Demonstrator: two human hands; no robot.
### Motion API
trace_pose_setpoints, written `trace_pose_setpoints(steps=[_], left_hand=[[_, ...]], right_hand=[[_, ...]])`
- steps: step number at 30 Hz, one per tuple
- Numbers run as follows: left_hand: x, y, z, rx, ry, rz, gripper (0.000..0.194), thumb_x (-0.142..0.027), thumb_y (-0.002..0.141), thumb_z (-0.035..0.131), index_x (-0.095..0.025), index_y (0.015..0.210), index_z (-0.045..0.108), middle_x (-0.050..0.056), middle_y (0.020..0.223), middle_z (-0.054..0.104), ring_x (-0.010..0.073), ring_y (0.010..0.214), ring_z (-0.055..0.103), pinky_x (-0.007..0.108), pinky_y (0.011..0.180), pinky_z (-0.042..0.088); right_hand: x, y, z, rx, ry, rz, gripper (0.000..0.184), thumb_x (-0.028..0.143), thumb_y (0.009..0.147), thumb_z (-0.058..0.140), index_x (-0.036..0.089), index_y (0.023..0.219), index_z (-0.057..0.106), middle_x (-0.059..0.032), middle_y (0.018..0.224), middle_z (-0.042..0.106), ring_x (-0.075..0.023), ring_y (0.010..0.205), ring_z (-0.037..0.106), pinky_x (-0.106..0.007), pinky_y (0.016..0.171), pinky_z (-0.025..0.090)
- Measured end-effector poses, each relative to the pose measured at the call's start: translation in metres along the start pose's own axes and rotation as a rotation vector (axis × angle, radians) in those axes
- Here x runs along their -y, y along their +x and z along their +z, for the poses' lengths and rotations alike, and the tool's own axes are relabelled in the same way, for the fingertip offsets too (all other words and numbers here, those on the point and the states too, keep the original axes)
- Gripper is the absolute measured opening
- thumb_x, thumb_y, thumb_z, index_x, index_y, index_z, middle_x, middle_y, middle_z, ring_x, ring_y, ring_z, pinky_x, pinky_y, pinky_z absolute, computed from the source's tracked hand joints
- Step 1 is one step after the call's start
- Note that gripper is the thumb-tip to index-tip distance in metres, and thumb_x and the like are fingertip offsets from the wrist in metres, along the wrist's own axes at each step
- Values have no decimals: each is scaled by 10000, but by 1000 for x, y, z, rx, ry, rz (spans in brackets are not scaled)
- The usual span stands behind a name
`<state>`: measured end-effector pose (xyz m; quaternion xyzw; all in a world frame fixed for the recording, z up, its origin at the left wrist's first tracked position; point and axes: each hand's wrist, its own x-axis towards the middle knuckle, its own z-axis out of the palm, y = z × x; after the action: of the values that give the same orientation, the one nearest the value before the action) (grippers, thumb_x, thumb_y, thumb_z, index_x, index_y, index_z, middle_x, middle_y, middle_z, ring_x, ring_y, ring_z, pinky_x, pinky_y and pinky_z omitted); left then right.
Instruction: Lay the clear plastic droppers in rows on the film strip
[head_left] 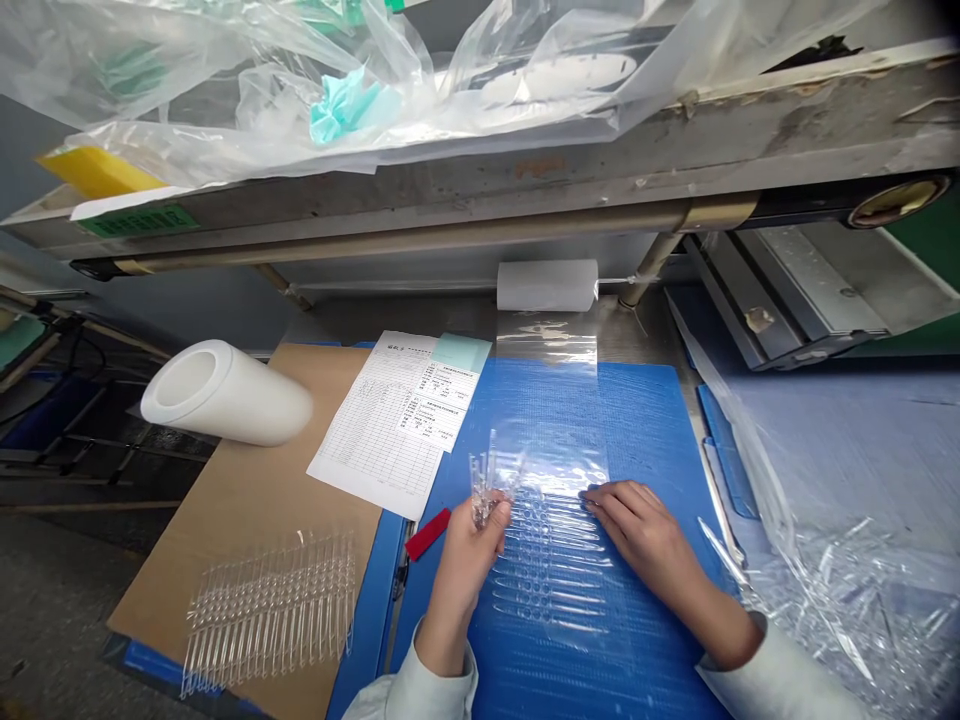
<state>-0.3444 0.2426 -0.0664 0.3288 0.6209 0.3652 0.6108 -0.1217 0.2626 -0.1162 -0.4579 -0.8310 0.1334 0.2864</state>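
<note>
My left hand (480, 535) is closed around a bunch of thin clear plastic pieces (481, 478), their ends sticking up above the fingers. Beneath it runs a strip of clear film (551, 410) over the blue mat (645, 430). A column of similar clear pieces (551, 570) lies crosswise on this film, rounded parts lined up near the middle. My right hand (637, 520) rests at the film's right edge, fingers together, fingertips at the right end of the topmost piece. What lies between those fingertips is mostly hidden.
Behind the mat hangs the film roll (547, 285). To the left are a white roll (225, 392), printed sheets (390, 420), a red strip (427, 534) and rows of clear pieces (270, 610) on brown board (337, 400). Loose clear pieces (855, 600), tweezers (724, 552) lie right; a shelf (480, 180) overhangs.
</note>
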Motion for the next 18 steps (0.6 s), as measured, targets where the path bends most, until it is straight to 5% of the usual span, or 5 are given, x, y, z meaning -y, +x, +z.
trace_pose_setpoints(steps=[5, 18], left_hand=[[-2, -2, 9, 124, 96, 14, 378, -518, 762, 593, -141, 766, 615, -13, 615, 532, 91, 477, 414, 228, 481, 311], [2, 1, 11, 117, 24, -27, 320, -462, 758, 604, -148, 809, 569, 9, 598, 609, 108, 405, 502, 195, 345, 270]], right_hand=[[12, 14, -5, -39, 58, -3, 283, 221, 948, 427, 163, 1222, 473, -107, 1015, 638, -208, 927, 604, -349, 773, 519], [19, 17, -18, -28, 147, -28, 195, 226, 951, 411, 195, 1128, 487, -61, 829, 669, -173, 732, 661, -288, 651, 561]])
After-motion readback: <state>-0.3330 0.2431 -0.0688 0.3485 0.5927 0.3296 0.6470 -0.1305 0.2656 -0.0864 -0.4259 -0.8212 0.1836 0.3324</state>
